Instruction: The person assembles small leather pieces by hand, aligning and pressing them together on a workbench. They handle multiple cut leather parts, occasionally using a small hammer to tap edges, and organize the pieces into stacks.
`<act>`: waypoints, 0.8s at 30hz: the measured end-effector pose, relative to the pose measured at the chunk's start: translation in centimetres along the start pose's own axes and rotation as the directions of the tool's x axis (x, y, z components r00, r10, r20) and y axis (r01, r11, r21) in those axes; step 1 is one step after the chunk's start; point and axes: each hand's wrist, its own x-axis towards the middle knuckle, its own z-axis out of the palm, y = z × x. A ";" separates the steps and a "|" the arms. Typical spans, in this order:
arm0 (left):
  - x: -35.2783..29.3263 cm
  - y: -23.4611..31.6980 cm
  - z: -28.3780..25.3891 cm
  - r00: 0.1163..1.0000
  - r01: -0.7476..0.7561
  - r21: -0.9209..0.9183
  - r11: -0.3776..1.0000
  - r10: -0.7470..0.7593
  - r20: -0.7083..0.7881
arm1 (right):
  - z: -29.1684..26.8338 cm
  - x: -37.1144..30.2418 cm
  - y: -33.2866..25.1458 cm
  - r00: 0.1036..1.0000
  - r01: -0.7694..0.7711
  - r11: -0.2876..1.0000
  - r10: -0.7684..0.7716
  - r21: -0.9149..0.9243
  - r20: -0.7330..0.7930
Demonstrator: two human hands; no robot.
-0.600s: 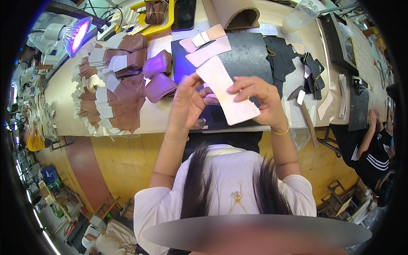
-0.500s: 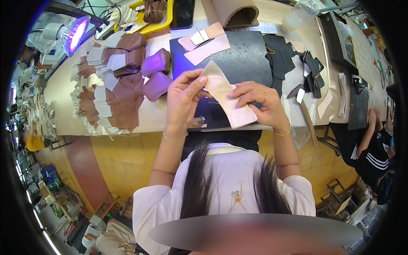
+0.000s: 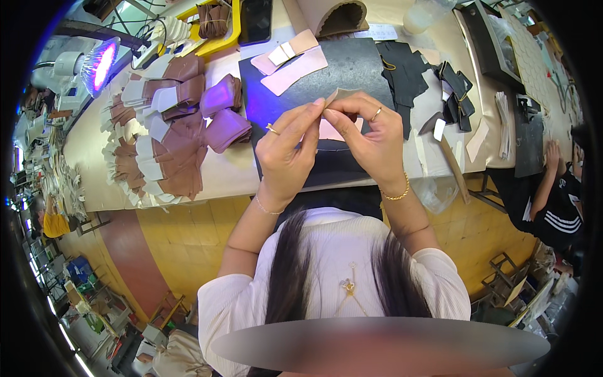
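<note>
Over the front part of a dark board, both my hands pinch one pale leather piece at its edge. My left hand has thumb and forefinger closed on it. My right hand grips it beside them, the two sets of fingertips almost touching. The piece is bent and seen partly edge-on, much of it hidden behind my fingers. Ahead on the board lie two similar pink-beige leather pieces, one carrying a small cream strip.
Fanned brown leather pieces and two purple-lit stacks lie left, under a glowing lamp. Black pieces and a hammer are right. A phone and yellow tray sit behind. Another person's arm rests far right.
The leather piece was held up with its broad face showing; now it is turned and bent. My hands have come together, fingertips meeting at its edge. The view has shifted slightly.
</note>
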 end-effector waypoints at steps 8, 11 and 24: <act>-0.2 0.0 -0.1 0.996 0.019 -0.018 1.000 -0.018 0.082 | -0.8 -0.4 0.5 0.995 -0.075 0.993 0.069 0.092 0.070; -0.5 0.6 -0.5 0.920 0.382 -0.298 0.875 -0.330 0.210 | -0.8 -0.5 0.7 0.994 -0.068 0.993 0.060 0.099 0.086; 0.1 -2.0 -1.9 0.754 0.618 -0.598 0.511 -0.599 0.267 | -4.2 -3.7 2.1 0.996 -0.082 0.750 0.032 0.656 0.087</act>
